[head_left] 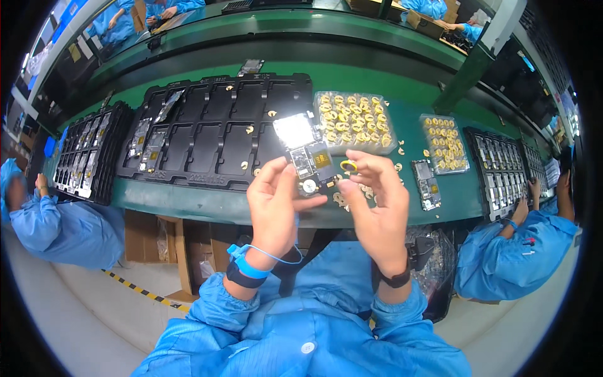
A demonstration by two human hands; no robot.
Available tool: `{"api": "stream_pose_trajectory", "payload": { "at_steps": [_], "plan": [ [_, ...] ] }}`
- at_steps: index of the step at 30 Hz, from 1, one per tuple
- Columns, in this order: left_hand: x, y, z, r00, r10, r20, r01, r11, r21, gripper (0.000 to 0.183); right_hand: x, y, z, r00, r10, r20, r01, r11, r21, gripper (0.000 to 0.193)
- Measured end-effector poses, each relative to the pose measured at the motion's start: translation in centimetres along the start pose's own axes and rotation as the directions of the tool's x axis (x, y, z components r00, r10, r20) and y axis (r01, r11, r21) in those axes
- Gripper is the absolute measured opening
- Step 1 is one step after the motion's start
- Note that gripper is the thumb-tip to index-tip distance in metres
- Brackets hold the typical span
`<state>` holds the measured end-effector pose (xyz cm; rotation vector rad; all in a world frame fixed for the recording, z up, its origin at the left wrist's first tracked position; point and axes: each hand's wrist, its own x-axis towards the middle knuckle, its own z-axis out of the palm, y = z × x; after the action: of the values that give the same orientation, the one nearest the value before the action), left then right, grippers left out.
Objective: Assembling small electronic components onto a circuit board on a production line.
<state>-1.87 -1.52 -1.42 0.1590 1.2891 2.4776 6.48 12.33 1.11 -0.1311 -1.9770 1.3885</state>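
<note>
My left hand (274, 202) is closed on a circuit board (303, 164), pinching its lower left edge above the near side of the bench. The board is tilted, with a shiny silver area at its top and a small round silver piece near its bottom. In my right hand (382, 217), between thumb and fingers, is a small round part (348, 166) with a yellow rim and a dark centre. It is held close beside the board's right edge; whether the two touch, I cannot tell. Under my hands lie several small cream-coloured bits (367, 193), partly hidden by my fingers.
Left stands a large black compartment tray (210, 174) with several boards in it. Clear trays of yellow round parts (355, 146) (453, 171) stand behind and to the right. A loose board (427, 184) lies near the right tray. Co-workers in blue sit on both sides, beside stacked black trays (103, 151).
</note>
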Motion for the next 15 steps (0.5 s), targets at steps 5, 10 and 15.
{"api": "stream_pose_trajectory", "payload": {
  "at_steps": [5,10,15],
  "plan": [
    [-0.6,0.6,-0.7,0.999,-0.023,0.040,0.019,0.996,0.089,0.025,-0.5,-1.5,-1.1,0.949,0.156,0.275,-0.195,0.974,0.119,0.006],
    [-1.7,1.0,-0.6,0.990,0.106,0.089,-0.125,0.963,0.239,0.025,0.6,-3.0,-0.9,0.887,0.064,0.458,-0.016,0.994,-0.107,0.006],
    [-1.7,1.0,-1.9,0.960,0.156,0.231,-0.232,0.907,0.350,0.027,0.7,-3.1,-0.2,0.884,-0.007,0.468,0.144,0.955,-0.258,0.004]
  ]
}}
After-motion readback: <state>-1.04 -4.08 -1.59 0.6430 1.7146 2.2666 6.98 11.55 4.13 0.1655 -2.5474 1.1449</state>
